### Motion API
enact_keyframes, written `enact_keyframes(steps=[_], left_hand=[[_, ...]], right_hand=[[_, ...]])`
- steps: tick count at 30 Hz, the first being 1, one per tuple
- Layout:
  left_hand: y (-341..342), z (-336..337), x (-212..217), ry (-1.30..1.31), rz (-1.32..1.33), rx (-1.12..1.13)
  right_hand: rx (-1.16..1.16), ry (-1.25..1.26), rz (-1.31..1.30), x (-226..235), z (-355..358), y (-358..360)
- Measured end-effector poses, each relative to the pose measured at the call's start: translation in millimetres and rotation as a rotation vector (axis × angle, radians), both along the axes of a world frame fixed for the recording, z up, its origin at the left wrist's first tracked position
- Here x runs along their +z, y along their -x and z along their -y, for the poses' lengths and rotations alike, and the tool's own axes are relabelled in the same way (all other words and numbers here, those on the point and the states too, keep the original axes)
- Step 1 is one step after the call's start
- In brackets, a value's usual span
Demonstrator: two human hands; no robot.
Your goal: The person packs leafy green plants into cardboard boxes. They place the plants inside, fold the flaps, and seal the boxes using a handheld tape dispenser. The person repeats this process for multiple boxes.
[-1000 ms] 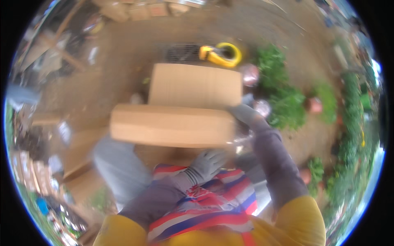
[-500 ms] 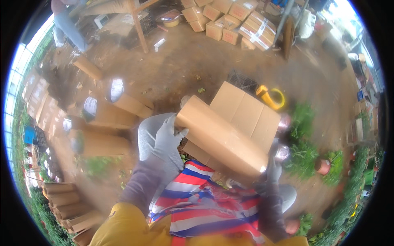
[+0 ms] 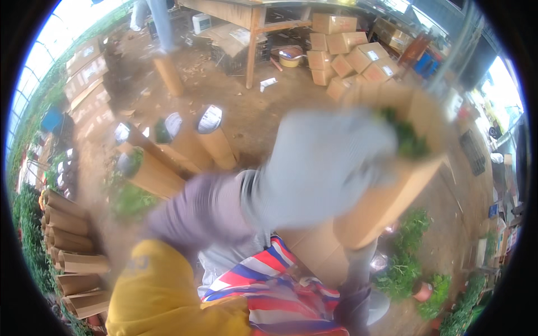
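Observation:
A brown cardboard tube point(image 3: 386, 196) stands tilted in front of me, its open mouth up and away from me. Green leaves point(image 3: 412, 140) show inside that mouth. My left hand point(image 3: 330, 162), in a grey glove and smeared by motion, reaches across to the tube's upper part; its fingers cannot be made out. Below, my gloved right hand point(image 3: 361, 257) grips the tube's lower end, partly hidden by it. A flat piece of cardboard point(image 3: 319, 252) lies beneath the tube, over my lap and striped red, white and blue cloth point(image 3: 280, 291).
Several upright cardboard tubes point(image 3: 216, 143) with white paper stand ahead on the left. More tubes point(image 3: 73, 263) are stacked at lower left. Leafy plants point(image 3: 400, 263) and a potted plant point(image 3: 423, 291) are on the right. Cardboard boxes point(image 3: 336, 56) are piled beside a wooden table point(image 3: 224, 14).
The tube has swung from lying across my lap to a raised tilt, its mouth now showing leaves. My left hand has moved right and up to its upper part. The view has turned.

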State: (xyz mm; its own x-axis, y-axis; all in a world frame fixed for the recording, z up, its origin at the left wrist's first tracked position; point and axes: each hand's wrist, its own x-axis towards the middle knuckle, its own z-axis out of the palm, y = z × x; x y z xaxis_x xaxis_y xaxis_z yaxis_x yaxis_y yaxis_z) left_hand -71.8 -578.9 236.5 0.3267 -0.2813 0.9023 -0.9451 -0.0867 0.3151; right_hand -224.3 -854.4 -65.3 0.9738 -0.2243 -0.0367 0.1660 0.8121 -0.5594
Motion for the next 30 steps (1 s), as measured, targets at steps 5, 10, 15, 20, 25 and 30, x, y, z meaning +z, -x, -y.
enact_keyframes(steps=[5, 10, 15, 20, 25, 30], left_hand=[[-93, 15, 74, -0.22, 0.011, 0.233], [-184, 23, 13, -0.269, -0.03, 0.497], [-286, -16, -120, -0.584, -0.357, 0.709], [-330, -48, -247, -0.819, -0.561, 0.942], [-344, -100, -330, -0.658, -0.648, 0.982], [-399, -155, -406, -0.617, -0.303, 0.973]], right_hand=[[-0.096, -0.16, -0.345, 15, -15, -141], [-0.069, 0.314, -0.216, 17, 21, -157], [-0.281, 0.271, -0.38, -3, 118, -10], [-0.486, 0.625, -0.341, -33, 208, 142], [-0.761, 0.556, -0.673, -57, 254, 216], [-0.713, 0.601, -0.856, -78, 255, 199]])
